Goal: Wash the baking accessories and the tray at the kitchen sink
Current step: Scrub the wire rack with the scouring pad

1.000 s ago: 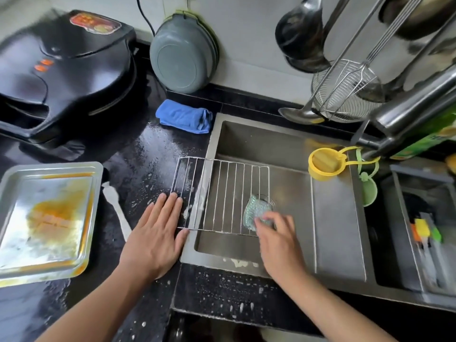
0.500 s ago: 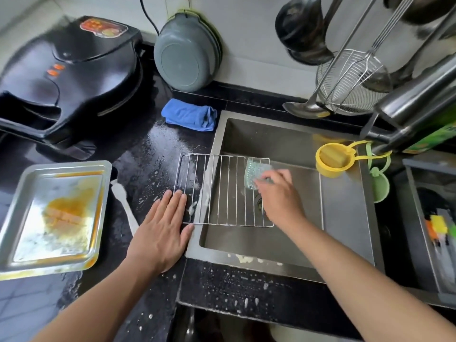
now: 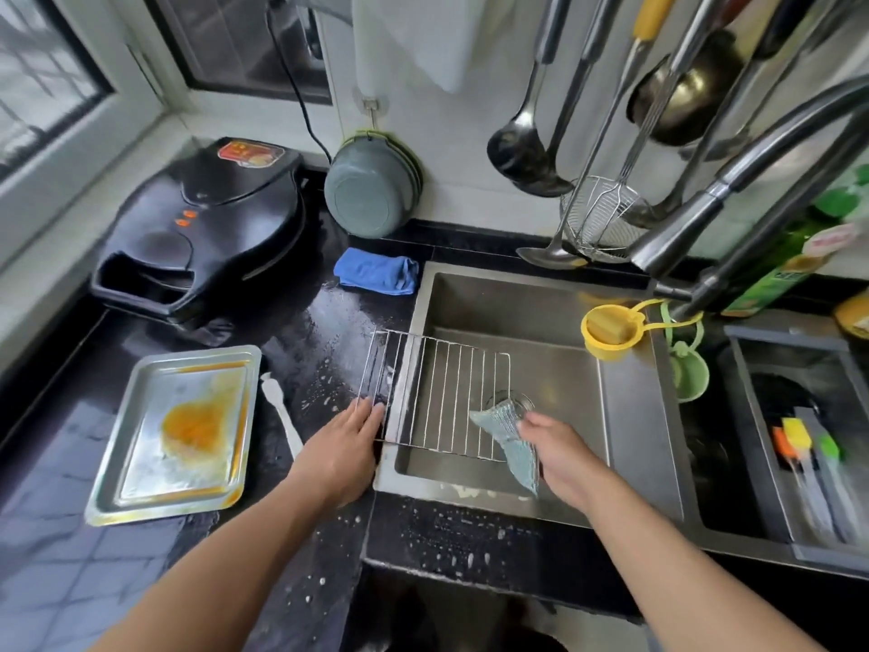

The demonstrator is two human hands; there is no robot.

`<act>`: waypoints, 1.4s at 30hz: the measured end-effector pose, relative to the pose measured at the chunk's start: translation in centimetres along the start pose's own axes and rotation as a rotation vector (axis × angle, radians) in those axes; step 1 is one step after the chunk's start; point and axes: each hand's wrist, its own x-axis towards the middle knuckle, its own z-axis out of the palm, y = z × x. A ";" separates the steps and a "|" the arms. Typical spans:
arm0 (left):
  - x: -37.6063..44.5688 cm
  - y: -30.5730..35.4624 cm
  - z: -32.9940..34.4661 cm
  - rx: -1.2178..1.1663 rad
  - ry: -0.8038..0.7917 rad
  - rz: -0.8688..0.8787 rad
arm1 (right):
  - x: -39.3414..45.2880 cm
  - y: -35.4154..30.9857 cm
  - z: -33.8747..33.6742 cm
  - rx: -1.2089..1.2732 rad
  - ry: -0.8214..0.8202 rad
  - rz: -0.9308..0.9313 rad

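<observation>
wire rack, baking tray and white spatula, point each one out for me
wire rack (image 3: 442, 392), head view, on the bars over the sink's left edge
baking tray (image 3: 141, 482), head view, on a bare part of its floor near the left rim
white spatula (image 3: 282, 414), head view, on its handle

Wet black counter (image 3: 324, 331) — tray (image 3: 176, 435), spatula (image 3: 282, 416), blue cloth (image 3: 376, 274), grill (image 3: 207, 228)

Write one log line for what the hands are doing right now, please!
left hand: presses wire rack flat | right hand: scrubs rack with cloth | sink: rack on edge | tray: unwashed
</observation>
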 end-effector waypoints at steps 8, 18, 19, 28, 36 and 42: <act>-0.7 1.6 -2.4 0.409 0.222 0.470 | -2.0 -3.0 -0.2 0.193 0.079 -0.012; 3.4 6.1 -11.8 -0.011 0.489 0.369 | -4.2 -5.1 -6.8 0.384 0.383 -0.168; 3.5 6.5 -12.7 -0.134 0.442 0.298 | -4.7 -5.6 -7.2 0.395 0.419 -0.198; -4.2 3.5 -13.7 -1.514 0.156 -0.095 | -6.2 -5.7 -8.8 0.293 0.548 -0.348; -14.0 1.9 -0.7 -2.151 0.304 -0.651 | -6.2 -2.4 -2.4 0.103 0.382 -0.228; -11.9 4.6 3.1 -2.475 0.504 -0.855 | -5.6 -2.8 1.9 -0.055 0.300 -0.219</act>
